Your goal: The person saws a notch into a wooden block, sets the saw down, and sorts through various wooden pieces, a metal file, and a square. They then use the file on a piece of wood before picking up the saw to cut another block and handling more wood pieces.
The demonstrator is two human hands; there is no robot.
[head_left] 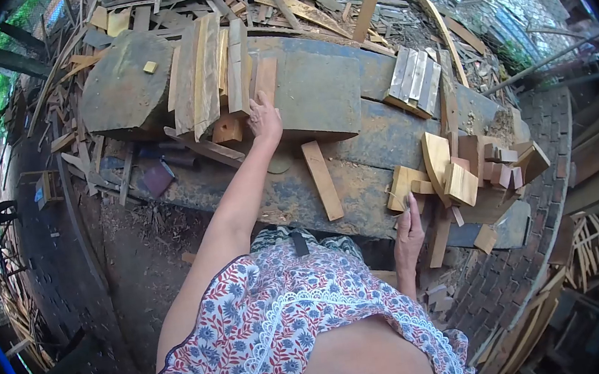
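My left hand (pixel 264 120) reaches forward to a row of wooden pieces. Its fingers close on the near end of a short reddish-brown wooden board (pixel 266 75); the exact grip is partly hidden. Just left of it stand long pale wooden strips (pixel 207 69) and a greyish plank (pixel 236 66), with a square block with a hole (pixel 227 129) below them. My right hand (pixel 409 229) is at the near edge of the bench, fingers stretched upward and nothing visible in them. Beside its fingertips lies a yellowish wooden block (pixel 404 188), part of a pile of cut blocks (pixel 463 183).
The pieces rest on a worn bench (pixel 381 134) with a raised dark slab (pixel 317 94). A loose wooden strip (pixel 322 181) lies near the bench edge. A stack of grey-topped strips (pixel 413 80) sits to the right. Scrap wood (pixel 288 6) covers the far side.
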